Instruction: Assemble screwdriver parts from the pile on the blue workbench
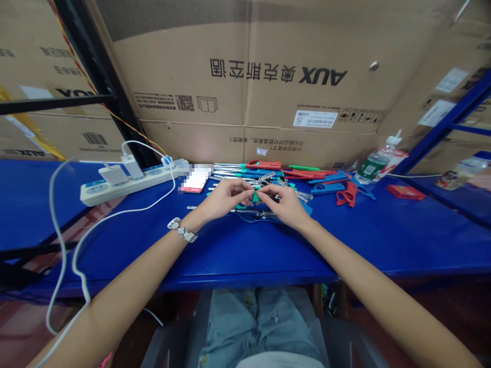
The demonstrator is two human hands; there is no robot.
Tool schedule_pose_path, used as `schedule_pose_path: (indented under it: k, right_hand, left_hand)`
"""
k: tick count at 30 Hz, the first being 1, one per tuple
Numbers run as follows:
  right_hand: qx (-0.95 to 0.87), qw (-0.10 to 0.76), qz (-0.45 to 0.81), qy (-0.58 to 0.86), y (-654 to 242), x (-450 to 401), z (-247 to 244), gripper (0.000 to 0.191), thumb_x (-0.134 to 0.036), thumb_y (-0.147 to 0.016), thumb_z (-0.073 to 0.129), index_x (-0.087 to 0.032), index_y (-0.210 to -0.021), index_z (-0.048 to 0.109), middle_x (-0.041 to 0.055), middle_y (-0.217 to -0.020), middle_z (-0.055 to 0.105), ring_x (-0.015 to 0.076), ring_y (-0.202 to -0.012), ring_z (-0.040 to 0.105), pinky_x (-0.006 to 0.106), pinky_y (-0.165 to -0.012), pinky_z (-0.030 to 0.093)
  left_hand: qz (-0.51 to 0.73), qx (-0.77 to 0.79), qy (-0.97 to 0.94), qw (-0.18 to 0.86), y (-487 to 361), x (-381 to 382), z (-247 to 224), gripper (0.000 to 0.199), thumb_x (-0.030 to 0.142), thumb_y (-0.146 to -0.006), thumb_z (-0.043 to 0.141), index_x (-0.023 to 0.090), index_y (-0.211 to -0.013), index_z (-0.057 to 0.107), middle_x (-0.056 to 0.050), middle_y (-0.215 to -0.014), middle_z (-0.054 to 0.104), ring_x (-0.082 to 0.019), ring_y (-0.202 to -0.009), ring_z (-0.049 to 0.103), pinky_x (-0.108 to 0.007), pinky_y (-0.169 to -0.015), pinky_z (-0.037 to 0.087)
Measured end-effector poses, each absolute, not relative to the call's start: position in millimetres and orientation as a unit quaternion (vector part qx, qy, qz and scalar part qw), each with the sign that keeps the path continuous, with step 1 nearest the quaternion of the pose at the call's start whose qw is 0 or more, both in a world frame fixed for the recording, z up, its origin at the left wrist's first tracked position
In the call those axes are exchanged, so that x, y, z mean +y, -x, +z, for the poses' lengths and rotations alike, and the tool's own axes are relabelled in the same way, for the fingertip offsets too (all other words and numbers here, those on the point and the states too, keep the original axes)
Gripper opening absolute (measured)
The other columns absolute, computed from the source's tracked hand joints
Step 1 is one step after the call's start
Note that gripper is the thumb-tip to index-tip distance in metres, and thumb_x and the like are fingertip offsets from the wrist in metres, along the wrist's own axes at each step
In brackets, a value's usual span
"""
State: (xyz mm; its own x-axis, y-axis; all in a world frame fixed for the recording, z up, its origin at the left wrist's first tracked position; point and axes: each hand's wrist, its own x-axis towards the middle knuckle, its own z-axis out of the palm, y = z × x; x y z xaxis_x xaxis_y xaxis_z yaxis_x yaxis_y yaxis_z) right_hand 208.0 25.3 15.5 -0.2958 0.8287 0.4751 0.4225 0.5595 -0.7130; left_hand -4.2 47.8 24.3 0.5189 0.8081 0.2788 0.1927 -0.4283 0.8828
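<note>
My left hand and my right hand meet over the blue tabletop, fingertips pinched together. Between them is a small green plastic piece, mostly covered by the fingers, so its exact kind does not show. Just beyond and beneath the hands lies a pile of lighter parts: metal tubes with blue and green ends, and a red lighter casing. Thin wires and slim metal parts rest on the table below the fingers. A bracelet watch circles my left wrist.
A white power strip with plugs and a loose white cable is at left. Blue casings, red casings, a bottle and a red box stand or lie at right. Large cardboard cartons wall the back.
</note>
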Motion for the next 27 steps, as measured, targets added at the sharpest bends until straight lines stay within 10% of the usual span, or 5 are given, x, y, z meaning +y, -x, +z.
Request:
schedule_pose_path:
  k: [11,27]
  right_hand:
    - [-0.77,0.428,0.263,0.393,-203.2,24.2,9.9,0.022,-0.037,-0.098,0.06,-0.02,-0.094,0.074,0.0039,-0.089,0.077,0.019,-0.079,0.067,0.032,-0.074,0.05]
    - [-0.84,0.35,0.173,0.377,-200.2,16.6,10.8,0.052,-0.05,-0.109,0.043,-0.022,-0.066,0.05,-0.0016,-0.062,0.056,0.0163,-0.067,0.054,0.035,-0.079,0.039]
  left_hand:
    - [0.313,0.304,-0.881,0.186,18.9,40.7,32.9,0.014,0.029,-0.091,0.071,0.02,-0.095,0.082,-0.005,-0.084,0.075,-0.015,-0.072,0.066,-0.029,-0.07,0.05]
    - [0.275,0.307,-0.901,0.134,24.0,40.9,34.6,0.016,0.025,-0.097,0.065,0.018,-0.094,0.079,-0.006,-0.086,0.076,-0.015,-0.075,0.066,-0.027,-0.071,0.049]
